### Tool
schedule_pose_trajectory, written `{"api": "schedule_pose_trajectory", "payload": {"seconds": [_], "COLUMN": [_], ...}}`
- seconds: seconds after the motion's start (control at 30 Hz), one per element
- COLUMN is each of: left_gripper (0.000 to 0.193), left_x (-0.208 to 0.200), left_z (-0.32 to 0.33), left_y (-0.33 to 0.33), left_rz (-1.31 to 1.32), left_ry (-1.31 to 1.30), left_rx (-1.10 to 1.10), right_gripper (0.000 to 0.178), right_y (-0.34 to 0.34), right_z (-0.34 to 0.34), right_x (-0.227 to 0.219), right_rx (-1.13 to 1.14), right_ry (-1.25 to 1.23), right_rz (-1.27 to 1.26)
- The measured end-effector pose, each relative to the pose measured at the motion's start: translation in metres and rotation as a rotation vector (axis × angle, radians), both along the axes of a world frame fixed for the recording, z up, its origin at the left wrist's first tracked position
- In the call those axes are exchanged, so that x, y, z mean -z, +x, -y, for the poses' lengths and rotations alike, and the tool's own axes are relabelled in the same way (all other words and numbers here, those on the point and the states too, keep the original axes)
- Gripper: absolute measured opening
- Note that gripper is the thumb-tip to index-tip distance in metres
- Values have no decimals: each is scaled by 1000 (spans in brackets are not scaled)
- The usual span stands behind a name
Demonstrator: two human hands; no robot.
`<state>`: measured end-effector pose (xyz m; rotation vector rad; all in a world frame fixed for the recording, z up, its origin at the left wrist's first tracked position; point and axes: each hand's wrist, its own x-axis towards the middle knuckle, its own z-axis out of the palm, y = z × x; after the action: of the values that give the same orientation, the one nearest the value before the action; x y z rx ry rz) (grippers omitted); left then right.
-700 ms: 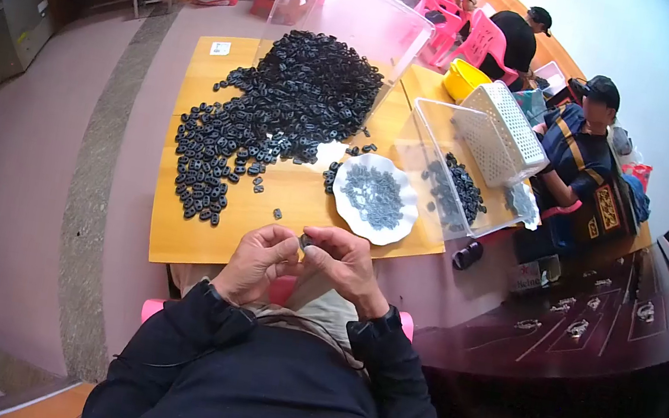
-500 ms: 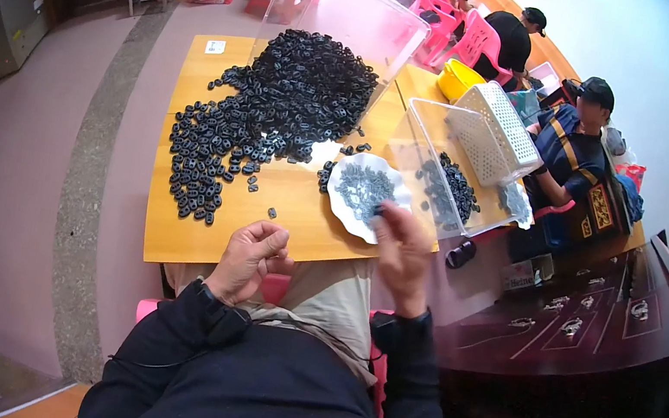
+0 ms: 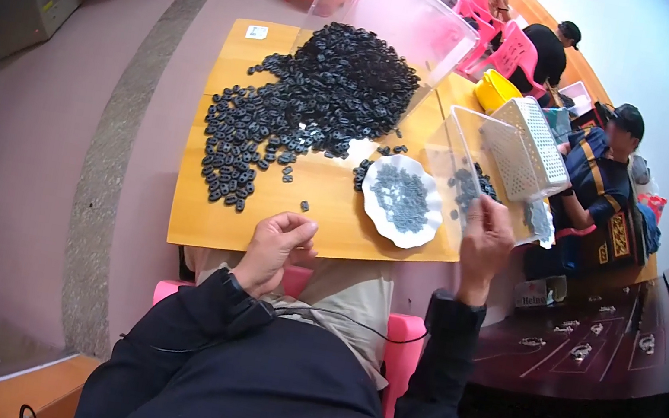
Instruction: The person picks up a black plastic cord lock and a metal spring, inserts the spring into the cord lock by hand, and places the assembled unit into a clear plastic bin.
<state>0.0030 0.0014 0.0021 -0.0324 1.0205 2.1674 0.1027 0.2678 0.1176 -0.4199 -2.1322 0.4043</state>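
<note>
My left hand is closed in a pinch just off the table's near edge; what lies between thumb and finger is too small to tell. At the near wall of a clear plastic bin, my right hand has its fingertips pressed together, and any piece in them is hidden. Small black two-holed pieces lie inside that bin. Between my hands stands a white scalloped plate covered with tiny grey parts. One loose black piece rests on the wood beyond my left hand.
A big heap of black two-holed pieces spills from a tipped clear box over the wooden table. A white perforated basket and a yellow bowl stand right. A seated person works beyond them.
My right hand has gone from above the plate's right side rightward to the clear bin. My left hand stays pinched near the table edge. The whole view has shifted slightly.
</note>
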Motion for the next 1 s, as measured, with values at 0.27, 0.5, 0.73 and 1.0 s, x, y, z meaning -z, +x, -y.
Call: {"api": "schedule_pose_trajectory", "payload": {"seconds": [0.27, 0.5, 0.73, 1.0], "left_gripper": [9, 15, 22, 22], "left_x": [1, 7, 1, 3], "left_z": [-1, -1, 0, -3], "left_y": [5, -3, -6, -4], "left_rz": [-126, -35, -14, -89], "left_ry": [-88, -42, -42, -76], "left_rx": [110, -255, -296, -200], "right_gripper": [14, 19, 14, 12], "right_y": [-57, -83, -89, -78], "right_z": [83, 111, 117, 108], "right_x": [82, 106, 100, 116], "right_rx": [-609, -542, -496, -649], "right_ry": [-296, -150, -51, -379], "right_rz": [312, 530, 624, 502]}}
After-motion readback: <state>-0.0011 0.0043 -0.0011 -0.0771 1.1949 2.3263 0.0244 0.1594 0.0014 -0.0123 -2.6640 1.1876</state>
